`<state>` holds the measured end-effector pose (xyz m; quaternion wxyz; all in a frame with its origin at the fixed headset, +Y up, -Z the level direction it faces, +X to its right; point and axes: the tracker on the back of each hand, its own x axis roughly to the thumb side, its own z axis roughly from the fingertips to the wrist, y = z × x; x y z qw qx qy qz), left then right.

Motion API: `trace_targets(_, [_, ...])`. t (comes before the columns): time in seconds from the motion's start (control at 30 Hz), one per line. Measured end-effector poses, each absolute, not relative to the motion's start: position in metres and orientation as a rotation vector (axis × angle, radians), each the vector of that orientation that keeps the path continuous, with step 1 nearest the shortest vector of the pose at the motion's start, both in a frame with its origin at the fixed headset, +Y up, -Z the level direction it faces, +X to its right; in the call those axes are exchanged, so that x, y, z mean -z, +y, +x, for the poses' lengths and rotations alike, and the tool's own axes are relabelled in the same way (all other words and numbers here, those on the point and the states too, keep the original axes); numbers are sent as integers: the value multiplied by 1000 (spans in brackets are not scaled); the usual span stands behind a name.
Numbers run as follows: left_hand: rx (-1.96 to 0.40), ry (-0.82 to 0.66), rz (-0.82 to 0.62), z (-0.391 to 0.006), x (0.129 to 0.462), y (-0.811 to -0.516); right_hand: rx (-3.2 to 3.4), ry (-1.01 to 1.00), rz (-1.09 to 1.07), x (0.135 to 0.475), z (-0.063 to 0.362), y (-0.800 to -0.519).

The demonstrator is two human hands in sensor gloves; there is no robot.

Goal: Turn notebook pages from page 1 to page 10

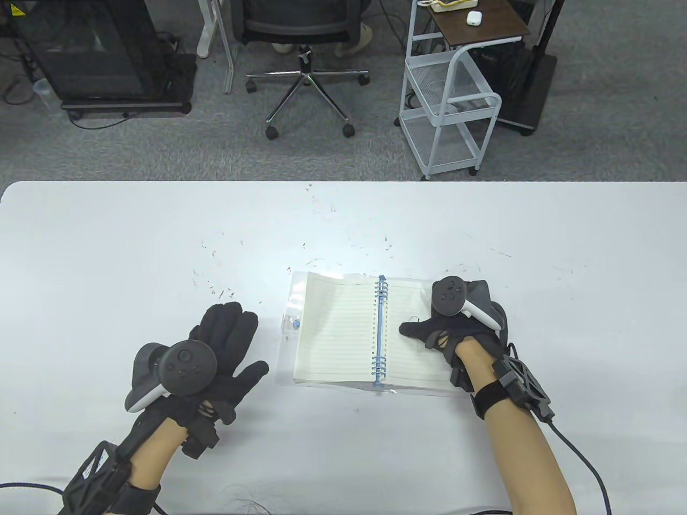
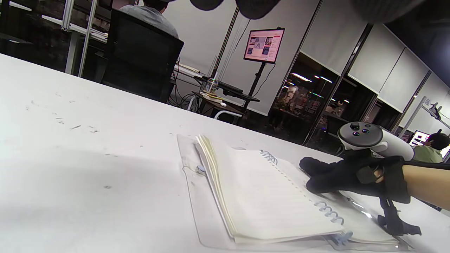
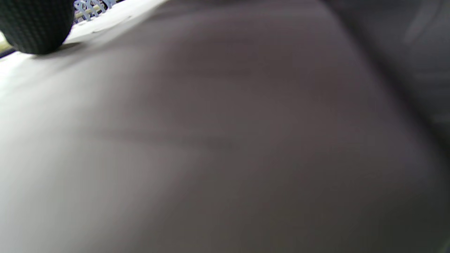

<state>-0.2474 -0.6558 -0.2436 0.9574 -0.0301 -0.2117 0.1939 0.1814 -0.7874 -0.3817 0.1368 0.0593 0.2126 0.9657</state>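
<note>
A lined notebook (image 1: 335,327) with a blue spiral binding (image 1: 380,332) and a clear plastic cover lies open on the white table (image 1: 107,257); it also shows in the left wrist view (image 2: 267,196). My right hand (image 1: 456,322) rests flat on the right-hand page, thumb pointing toward the binding; it shows in the left wrist view (image 2: 337,175). My left hand (image 1: 225,343) rests on the table left of the notebook, fingers spread, holding nothing. The right wrist view shows only a blurred page (image 3: 211,140) close up, with one fingertip (image 3: 35,24) touching it.
Small dark specks (image 1: 220,292) dot the table behind and left of the notebook. Beyond the far edge stand an office chair (image 1: 306,59), a white wire cart (image 1: 456,91) and a black cabinet (image 1: 96,59).
</note>
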Motion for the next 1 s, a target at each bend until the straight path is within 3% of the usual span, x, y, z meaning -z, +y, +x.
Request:
trace_targets(0.73, [-404, -435, -32, -249, 241, -651, -2320, 491, 186, 355, 157, -760])
trace_targets(1.0, [-408, -441, -18, -250, 242, -653, -2085, 358, -29, 344, 175, -737])
